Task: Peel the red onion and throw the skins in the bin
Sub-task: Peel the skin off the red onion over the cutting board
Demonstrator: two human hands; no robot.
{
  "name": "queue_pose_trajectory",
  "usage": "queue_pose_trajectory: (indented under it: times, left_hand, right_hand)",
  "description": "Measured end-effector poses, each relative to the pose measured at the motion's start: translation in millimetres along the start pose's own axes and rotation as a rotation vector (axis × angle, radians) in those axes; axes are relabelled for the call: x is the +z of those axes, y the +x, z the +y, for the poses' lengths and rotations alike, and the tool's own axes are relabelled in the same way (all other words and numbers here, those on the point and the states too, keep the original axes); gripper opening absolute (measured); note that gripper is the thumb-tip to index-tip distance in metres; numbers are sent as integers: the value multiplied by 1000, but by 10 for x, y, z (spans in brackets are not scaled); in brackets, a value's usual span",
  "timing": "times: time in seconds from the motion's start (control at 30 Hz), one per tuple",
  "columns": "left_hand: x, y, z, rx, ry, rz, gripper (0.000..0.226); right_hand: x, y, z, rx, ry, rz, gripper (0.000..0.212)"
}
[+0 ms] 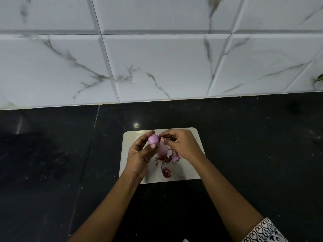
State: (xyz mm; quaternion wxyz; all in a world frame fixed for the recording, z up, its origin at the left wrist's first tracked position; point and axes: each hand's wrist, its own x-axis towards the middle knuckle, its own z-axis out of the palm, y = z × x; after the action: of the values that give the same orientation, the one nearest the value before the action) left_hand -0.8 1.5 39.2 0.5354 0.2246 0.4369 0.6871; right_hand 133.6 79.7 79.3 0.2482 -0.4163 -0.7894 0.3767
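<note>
Purple-pink onion [154, 139] sits pinched in the left hand [139, 157], thumb under it and fingertips over the top, held up off the board [189, 169] — probably so the right hand [181, 145] can work all round it without it rolling. Most of its surface looks smooth and bare, so peeling seems nearly done.

Right hand is just right of the onion, thumb and forefinger closed on something thin at the onion's upper right edge. It looks like a last strip of skin or the tip; too small to say which. The other right fingers are curled in, out of the way.

Skins [168, 155] lie in a loose heap on the board, directly below and between the hands — likely dropped there so they stay together for one pickup. One darker piece [166, 172] lies apart, nearer the person, below the left wrist.

Board rests flat on the black counter [52, 163], under both hands, catching the scraps so they stay off the counter.

No bin in view, so the throw-away step is not yet started. Next, by my guess: pull off the pinched bit, set the onion down, gather the skins. Risk — thin dry flakes may break or scatter when scooped, small ones easily missed.
</note>
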Motion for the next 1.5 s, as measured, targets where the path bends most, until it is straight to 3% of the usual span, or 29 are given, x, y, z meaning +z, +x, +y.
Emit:
queue_pose_trajectory:
  times: [0.2, 0.4, 0.57, 0.73, 0.9, 1.0, 1.07, 1.2, 1.27, 1.4, 1.5]
  left_hand:
    - [-5, -11, -9, 19, 66, -15, 36]
    - [38, 9, -23, 32, 38, 48, 25]
    - [27, 24, -9, 85, 22, 23, 31]
    - [33, 51, -34, 166, 58, 28, 34]
    - [39, 63, -16, 185, -18, 45, 46]
    - [48, 62, 18, 187, -66, 46, 51]
    - [36, 61, 31, 198, -71, 43, 50]
    - [13, 52, 29, 211, -17, 14, 45]
    - [4, 52, 26, 203, 12, -4, 42]
    - [-33, 57, 45, 138, 32, -27, 51]
    - [-13, 47, 82, -31, 47, -71, 46]
  right_hand:
    - [-114, 108, -128, -301, -578, -102, 21]
    - [-33, 163, -113, -359, -624, -97, 19]
    - [61, 133, -55, -217, -374, 32, 12]
    - [156, 107, -101, 86, 11, 96, 3]
    - [199, 120, -172, 507, 696, 33, 17]
    - [132, 94, -195, 601, 1037, 87, 16]
    - [90, 77, -155, 478, 886, 34, 9]
    - [48, 60, -127, 2, 96, 6, 22]
    - [45, 84, -128, -200, -141, 61, 21]
    - [14, 127, -99, -390, -289, 72, 13]
    - [15, 133, -81, -472, -311, 98, 12]
